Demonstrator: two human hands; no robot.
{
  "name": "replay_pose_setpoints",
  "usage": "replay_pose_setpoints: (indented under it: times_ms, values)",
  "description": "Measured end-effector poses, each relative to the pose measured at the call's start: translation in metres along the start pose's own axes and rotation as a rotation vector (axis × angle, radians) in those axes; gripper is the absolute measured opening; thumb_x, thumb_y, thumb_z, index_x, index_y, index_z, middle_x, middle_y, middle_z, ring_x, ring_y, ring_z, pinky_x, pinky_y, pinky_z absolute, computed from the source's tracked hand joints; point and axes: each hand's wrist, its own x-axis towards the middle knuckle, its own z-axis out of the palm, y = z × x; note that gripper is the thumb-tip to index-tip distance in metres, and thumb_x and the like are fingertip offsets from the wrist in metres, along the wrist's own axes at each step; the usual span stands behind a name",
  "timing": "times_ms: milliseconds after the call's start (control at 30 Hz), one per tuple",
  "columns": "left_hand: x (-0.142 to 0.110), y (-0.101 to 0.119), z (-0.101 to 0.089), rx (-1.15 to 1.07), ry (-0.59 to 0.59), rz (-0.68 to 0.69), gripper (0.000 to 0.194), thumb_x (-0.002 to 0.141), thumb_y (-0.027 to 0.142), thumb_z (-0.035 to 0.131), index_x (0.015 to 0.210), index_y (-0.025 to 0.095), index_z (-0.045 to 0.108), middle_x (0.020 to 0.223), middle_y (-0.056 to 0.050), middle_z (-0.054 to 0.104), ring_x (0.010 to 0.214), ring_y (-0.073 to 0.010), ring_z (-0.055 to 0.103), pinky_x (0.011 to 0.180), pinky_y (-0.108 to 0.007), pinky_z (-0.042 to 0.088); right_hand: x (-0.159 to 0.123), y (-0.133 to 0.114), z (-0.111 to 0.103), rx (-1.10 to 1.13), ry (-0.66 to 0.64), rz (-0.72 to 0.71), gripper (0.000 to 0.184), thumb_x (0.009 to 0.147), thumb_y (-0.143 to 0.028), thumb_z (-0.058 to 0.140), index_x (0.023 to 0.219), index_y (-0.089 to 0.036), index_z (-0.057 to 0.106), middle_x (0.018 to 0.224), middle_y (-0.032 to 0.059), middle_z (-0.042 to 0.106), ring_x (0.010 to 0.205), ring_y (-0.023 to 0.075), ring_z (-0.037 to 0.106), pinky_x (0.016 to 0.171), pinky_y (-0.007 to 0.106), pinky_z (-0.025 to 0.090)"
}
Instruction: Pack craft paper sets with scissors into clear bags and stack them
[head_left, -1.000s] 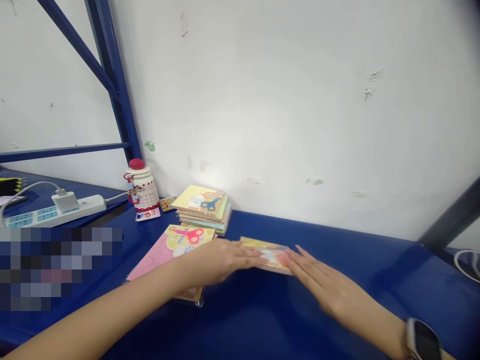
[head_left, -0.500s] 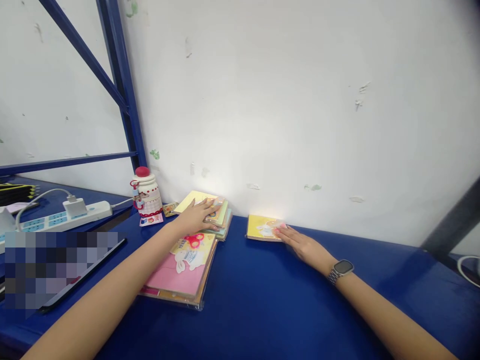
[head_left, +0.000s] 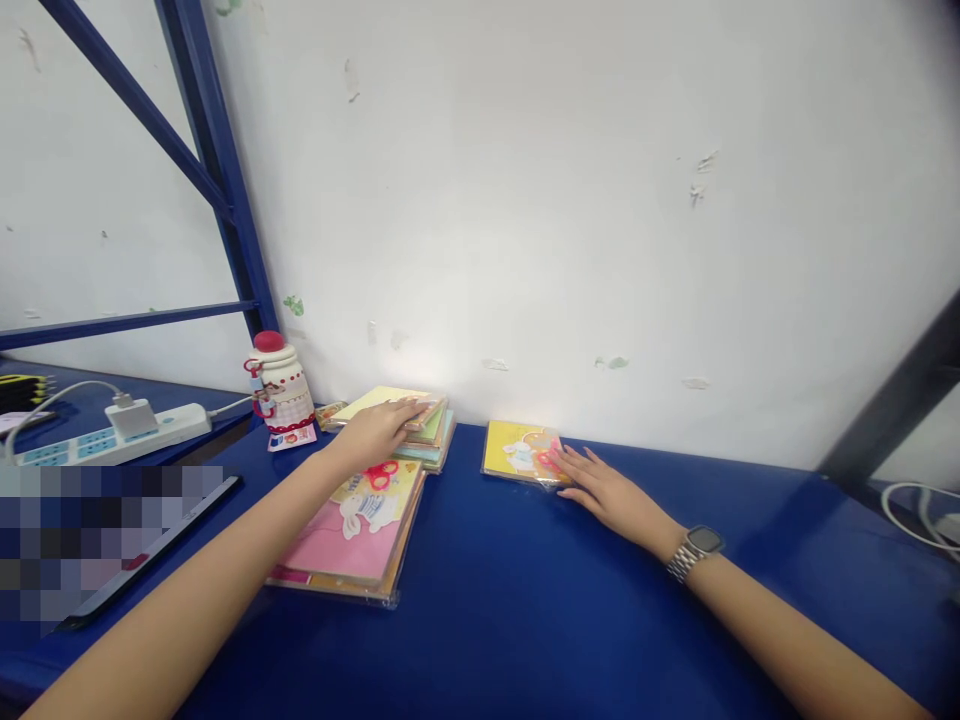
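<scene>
My left hand (head_left: 379, 430) lies over the upper stack of craft-paper packs (head_left: 442, 435), fingers stretched across the pale yellow top pack (head_left: 375, 400); its thumb is mostly hidden. In front of that stack rests a larger pink and yellow pack (head_left: 352, 555), printed with a white rabbit and red scissors, on top of another wrapped pack. Apart from these, near the wall, a small yellow pack (head_left: 504, 450) with a rabbit picture lies flat. My right hand (head_left: 607, 490), a watch on its wrist, touches the right end of this pack with fingers spread.
A white bottle with a red cap (head_left: 281, 385) stands left of the stack, a small pink card (head_left: 292, 437) at its foot. Further left are a power strip (head_left: 172, 428) with a charger and a blurred-out tablet (head_left: 150, 545). The wall (head_left: 570, 200) bounds the blue table (head_left: 525, 620).
The view has shifted slightly right. My right hand's fingers have spread and drawn back a little, showing more of the small yellow pack. My left hand's fingers are closer together on the stack.
</scene>
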Motion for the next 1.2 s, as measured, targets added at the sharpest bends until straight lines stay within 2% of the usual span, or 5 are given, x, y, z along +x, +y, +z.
replay_pose_setpoints:
  times_ms: [400,500,667,900,1200]
  values:
    - [0.027,0.092,0.022,-0.273,-0.212,0.279,0.066,0.083,0.059,0.047,0.136,0.02,0.042,0.143,-0.011,0.039,0.136,-0.0257,0.029,0.11,-0.036,0.02,0.022,0.005,0.011,0.17,-0.111,0.07,0.053,0.092,-0.052,0.038,0.14,-0.029,0.036,0.148,0.0058,0.031,0.138,0.0267,0.014,0.11,0.054,0.013]
    - [0.052,0.094,0.04,-0.352,-0.238,0.24,0.074,0.079,0.057,0.056,0.136,0.012,0.04,0.144,-0.019,0.035,0.134,-0.0317,0.03,0.108,-0.045,0.024,0.029,0.004,0.004,0.233,-0.121,0.049,0.043,0.094,-0.045,0.038,0.134,-0.03,0.047,0.142,0.0016,0.043,0.137,0.0247,0.022,0.112,0.051,0.011]
    - [0.067,0.073,0.046,-0.567,-0.149,0.156,0.096,0.057,0.052,0.078,0.138,0.02,0.037,0.142,-0.016,0.04,0.129,-0.0336,0.039,0.105,-0.05,0.03,0.042,0.006,-0.04,0.413,-0.074,0.15,0.052,0.095,-0.051,0.029,0.128,-0.02,0.055,0.131,0.0089,0.055,0.119,0.0286,0.052,0.101,0.047,0.038]
    - [0.06,0.093,0.042,-1.006,0.056,0.074,0.058,0.072,0.039,0.071,0.124,0.019,0.054,0.128,-0.008,0.058,0.119,-0.0249,0.053,0.103,-0.038,0.039,0.045,-0.014,-0.102,0.724,-0.102,0.164,0.06,0.094,-0.055,0.029,0.119,-0.012,0.062,0.111,0.0104,0.069,0.102,0.0258,0.063,0.09,0.04,0.049]
    - [0.059,0.097,0.041,-1.375,0.067,-0.043,0.041,0.073,0.034,0.071,0.108,0.014,0.063,0.1,-0.011,0.072,0.091,-0.026,0.068,0.08,-0.038,0.055,0.048,-0.025,-0.096,0.746,-0.092,0.212,0.075,0.079,-0.043,0.064,0.142,-0.02,0.03,0.117,0.0094,0.066,0.101,0.0235,0.064,0.085,0.039,0.054]
